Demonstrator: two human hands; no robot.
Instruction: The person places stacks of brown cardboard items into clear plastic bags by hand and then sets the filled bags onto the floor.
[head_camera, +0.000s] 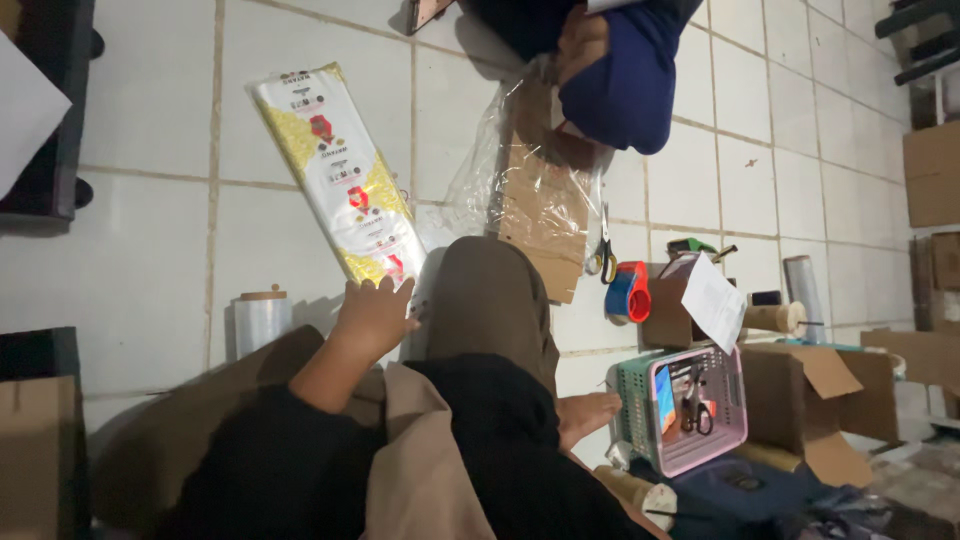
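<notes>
A long white and yellow printed packet (335, 170) lies on the tiled floor. My left hand (373, 318) reaches out over my raised knee (490, 300) and its fingers close on the packet's near end. My right hand (590, 412) rests low beside a green and pink plastic basket (725, 440), fingers loosely spread, holding nothing. Inside the basket lie a phone (664, 395) and scissors (696, 405). Across from me, another person's hand (580, 42) in a blue sleeve holds a clear plastic bag (500, 150) over flat brown cardboard (545, 215).
A roll of clear film (260, 318) stands left of my arm. Yellow-handled scissors (603, 255), a red and blue tape dispenser (630, 292), a small brown box with a paper sheet (712, 298) and more rolls (803, 285) lie right. Cardboard boxes (35, 450) sit at both sides.
</notes>
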